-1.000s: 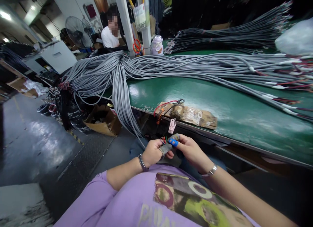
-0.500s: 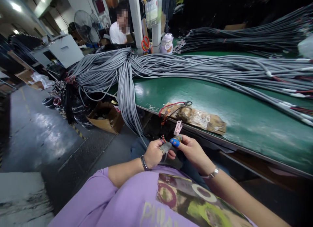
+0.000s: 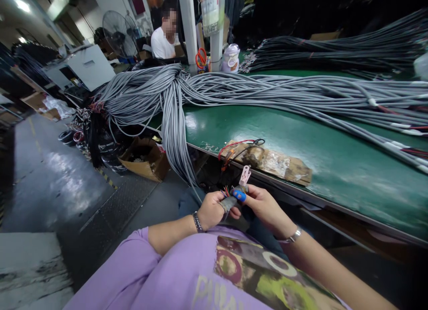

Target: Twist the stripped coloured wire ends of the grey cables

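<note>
My left hand is closed around the end of a grey cable, its thumb in a grey finger cover. Thin coloured wires fan out above that thumb. Close against it, my right hand pinches at the wires between a thumb in a blue cover and a taped forefinger. The exact spot under those fingertips is hidden. A pink clip sticks up just behind the right fingers, by the table edge.
A thick bundle of grey cables lies along the green table and hangs over its edge. Near the edge rests a taped board with red and black leads. A cardboard box stands below left. Another person sits behind.
The right thumb has shifted slightly left toward the wires, which now fan out a little more beside it. The view has moved a touch; the left hand keeps its hold.
</note>
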`<state>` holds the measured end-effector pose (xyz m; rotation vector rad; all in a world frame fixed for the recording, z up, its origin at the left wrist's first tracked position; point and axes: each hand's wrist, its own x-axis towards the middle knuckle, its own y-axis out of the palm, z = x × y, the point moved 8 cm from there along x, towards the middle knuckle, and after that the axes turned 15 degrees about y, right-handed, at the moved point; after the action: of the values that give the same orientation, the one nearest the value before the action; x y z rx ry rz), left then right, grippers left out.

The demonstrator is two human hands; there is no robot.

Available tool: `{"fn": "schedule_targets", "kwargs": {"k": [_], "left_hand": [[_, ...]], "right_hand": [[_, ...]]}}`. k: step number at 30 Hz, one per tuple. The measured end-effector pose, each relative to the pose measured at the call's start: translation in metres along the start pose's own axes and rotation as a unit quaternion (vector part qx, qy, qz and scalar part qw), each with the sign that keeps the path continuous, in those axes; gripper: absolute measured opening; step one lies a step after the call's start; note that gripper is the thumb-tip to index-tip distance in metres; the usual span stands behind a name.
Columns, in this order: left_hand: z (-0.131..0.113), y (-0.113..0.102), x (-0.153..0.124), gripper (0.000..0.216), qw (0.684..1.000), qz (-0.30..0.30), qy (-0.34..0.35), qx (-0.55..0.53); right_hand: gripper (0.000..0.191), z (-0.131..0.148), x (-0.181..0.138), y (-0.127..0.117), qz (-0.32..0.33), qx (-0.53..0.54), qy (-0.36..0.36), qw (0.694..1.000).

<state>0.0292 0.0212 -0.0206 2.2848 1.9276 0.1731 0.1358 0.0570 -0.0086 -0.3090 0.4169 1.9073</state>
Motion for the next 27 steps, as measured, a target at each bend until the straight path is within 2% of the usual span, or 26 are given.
{"fn": "schedule_targets", "kwargs": {"k": [8, 14, 17, 20, 23, 25, 27], "left_hand": [[0.001, -0.006, 0.000, 0.053, 0.999, -0.035, 0.005, -0.010], [-0.005, -0.001, -0.001, 0.053, 1.000, -0.006, 0.010, 0.014], [-0.006, 0.000, -0.001, 0.053, 1.000, -0.007, 0.007, 0.017], [-0.008, -0.001, -0.002, 0.052, 1.000, -0.011, 0.009, 0.016], [-0.006, -0.002, -0.004, 0.052, 1.000, -0.017, -0.003, -0.008], [-0.006, -0.003, -0.003, 0.051, 0.999, -0.026, -0.002, -0.028], [-0.009, -0.004, -0.001, 0.049, 0.998, -0.033, 0.002, -0.051]], "right_hand": [[0.040, -0.008, -0.002, -0.007, -0.039, 0.006, -0.004, 0.999], [0.035, 0.001, -0.005, 0.007, 0.014, 0.019, -0.009, 1.000], [0.033, -0.001, -0.005, 0.009, 0.000, 0.038, -0.005, 0.999], [0.033, -0.011, -0.001, -0.003, -0.053, 0.108, 0.009, 0.993], [0.031, -0.022, 0.004, -0.021, -0.096, 0.217, 0.031, 0.971], [0.029, -0.025, 0.008, -0.028, -0.090, 0.268, 0.047, 0.958], [0.028, -0.025, 0.013, -0.028, -0.050, 0.286, 0.073, 0.954]]}}
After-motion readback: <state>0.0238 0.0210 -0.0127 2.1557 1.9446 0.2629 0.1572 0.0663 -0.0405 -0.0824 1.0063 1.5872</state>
